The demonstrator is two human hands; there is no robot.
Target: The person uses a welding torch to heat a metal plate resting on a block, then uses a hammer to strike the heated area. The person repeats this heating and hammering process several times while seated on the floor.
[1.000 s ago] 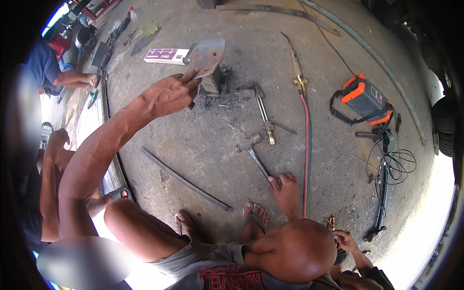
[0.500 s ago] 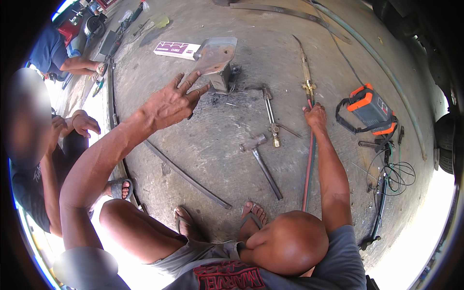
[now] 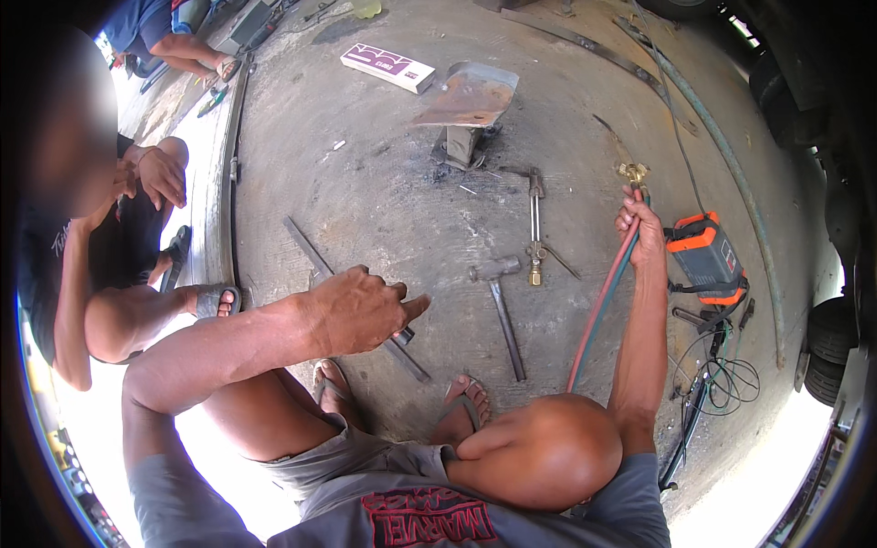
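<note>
Right hand (image 3: 642,226) grips hoses (image 3: 604,294), likely pliant; brass torch (image 3: 634,173), probably weighty, best held mid-body; left hand (image 3: 359,310) grasp unclear.

Torch fitting (image 3: 632,173) is bright, brass-like metal; hoses (image 3: 595,310), smooth rubber; hammer (image 3: 503,315), dull metal; plate (image 3: 470,96), rusted metal; box (image 3: 387,68), smooth card; machine casing (image 3: 715,265), matt plastic; floor (image 3: 393,210), rough concrete.

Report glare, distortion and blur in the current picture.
Head view, lower right: glare bleaches the ground; head view, corners: fisheye rim goes black; head view, left: blur hides the nearby co-worker's head; head view, right of centre: hammer and hoses look fairly sharp.
</note>
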